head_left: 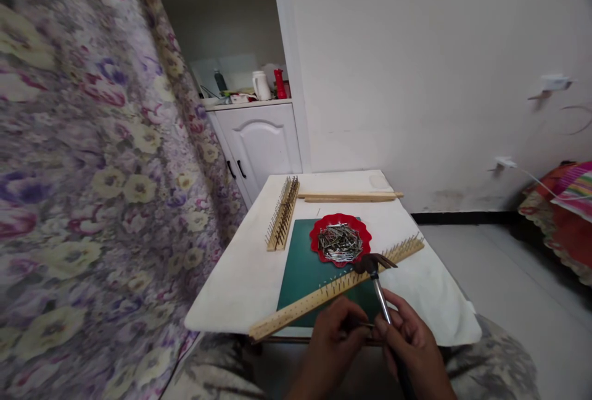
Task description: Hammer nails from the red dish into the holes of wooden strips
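Note:
My right hand (411, 341) is closed around the handle of a claw hammer (380, 295), its head up and resting over a wooden strip as seen from here. Close beside it, my left hand (335, 338) pinches a thin nail (366, 325) whose end reaches toward the right fingertips. In front of both hands the wooden strip (296, 312) lies slantwise, with rows of holes at its left end and nails standing in its middle and right part. Beyond the strip, a red scalloped dish (315, 241) holds a heap of loose nails (340, 241).
A green mat (296, 264) lies under the dish on the white-covered table (231, 289). Another nail-studded strip (283, 215) stands at the left, and plain wooden strips (349, 197) lie along the back. A floral curtain (115, 172) hangs left; a white cabinet (261, 141) stands behind.

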`<state>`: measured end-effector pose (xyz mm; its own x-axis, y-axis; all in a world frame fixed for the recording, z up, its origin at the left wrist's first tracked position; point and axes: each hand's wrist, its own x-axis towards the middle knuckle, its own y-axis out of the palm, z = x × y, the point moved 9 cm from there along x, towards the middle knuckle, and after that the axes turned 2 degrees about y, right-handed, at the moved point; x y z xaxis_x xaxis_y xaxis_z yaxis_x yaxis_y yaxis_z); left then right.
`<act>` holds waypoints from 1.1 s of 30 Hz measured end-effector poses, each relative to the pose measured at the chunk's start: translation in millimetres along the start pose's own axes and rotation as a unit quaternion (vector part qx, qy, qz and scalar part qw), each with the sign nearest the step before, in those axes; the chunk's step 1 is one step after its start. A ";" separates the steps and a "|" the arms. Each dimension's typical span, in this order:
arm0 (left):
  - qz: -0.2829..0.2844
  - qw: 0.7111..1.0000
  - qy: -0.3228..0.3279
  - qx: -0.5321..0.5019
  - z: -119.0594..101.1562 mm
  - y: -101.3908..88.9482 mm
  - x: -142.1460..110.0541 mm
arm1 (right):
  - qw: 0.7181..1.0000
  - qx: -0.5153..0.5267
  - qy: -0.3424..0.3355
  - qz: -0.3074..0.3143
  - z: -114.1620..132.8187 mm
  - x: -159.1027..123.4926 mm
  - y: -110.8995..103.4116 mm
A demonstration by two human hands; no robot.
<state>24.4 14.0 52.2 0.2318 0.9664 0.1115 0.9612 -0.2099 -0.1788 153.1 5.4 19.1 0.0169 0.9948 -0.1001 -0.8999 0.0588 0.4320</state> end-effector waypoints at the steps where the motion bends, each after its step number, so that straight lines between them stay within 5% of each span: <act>1: -0.016 0.997 -0.029 -0.066 10.4 1.5 -1.3 | 1.000 0.007 0.002 0.002 -0.5 -0.5 -0.2; 6: -0.101 0.954 -0.099 -0.265 55.1 15.5 -8.3 | 1.000 0.009 0.019 0.004 -4.2 -3.9 0.8; 11: -0.104 0.921 -0.100 -0.363 73.7 27.6 -10.4 | 1.000 -0.011 0.026 -0.004 -8.0 -9.5 2.1; 14: -0.120 0.951 -0.066 -0.277 61.8 0.6 -11.0 | 0.999 -0.046 0.023 0.000 -5.6 -12.3 0.8; 17: -0.183 0.980 -0.034 -0.072 42.9 -50.0 -10.7 | 0.997 -0.077 0.024 0.004 -2.0 -13.8 -2.5; 20: -0.204 0.973 0.005 0.107 28.2 -82.0 -4.5 | 0.995 -0.089 0.033 0.011 -2.7 -14.3 -3.4; 25: -0.188 0.955 0.018 0.229 33.0 -86.1 6.2 | 0.997 -0.069 0.039 0.002 -8.7 -15.7 -2.2; 33: -0.168 0.946 0.028 0.275 28.8 -81.0 6.5 | 0.997 -0.065 0.047 0.002 -8.2 -16.0 -2.5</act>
<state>-56.2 41.5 39.3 -0.0511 0.9521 0.3014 0.7622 0.2322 -0.6043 151.5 -11.3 12.2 -0.0220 0.9827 -0.1841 -0.9490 0.0374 0.3131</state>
